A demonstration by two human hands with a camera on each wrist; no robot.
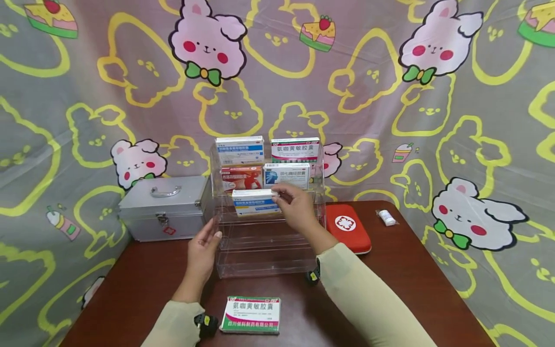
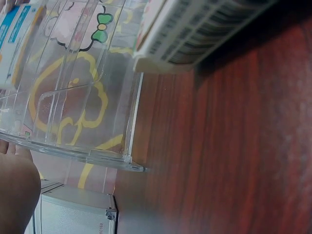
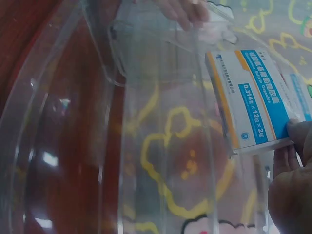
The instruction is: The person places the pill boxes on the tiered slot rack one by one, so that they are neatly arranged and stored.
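Observation:
A clear tiered display rack (image 1: 269, 236) stands on the table. My right hand (image 1: 297, 208) pinches the right end of a blue-and-white medicine box (image 1: 251, 205), thumb on its front, at the rack's third tier from the top; the right wrist view shows this medicine box (image 3: 251, 97) slightly tilted. My left hand (image 1: 204, 248) is at the rack's left side with fingers fairly straight; whether they touch it is hard to tell. Above sit a red medicine box (image 1: 241, 179), a white-and-blue medicine box (image 1: 291, 174), another blue-and-white medicine box (image 1: 240, 153) and a green-and-pink medicine box (image 1: 295, 150).
Another green-and-pink medicine box (image 1: 251, 315) lies on the table in front of the rack. A silver metal case (image 1: 166, 207) stands left of the rack. To the right are a red first-aid case (image 1: 347, 229) and a small white bottle (image 1: 386, 218). A patterned curtain (image 1: 277, 72) hangs behind.

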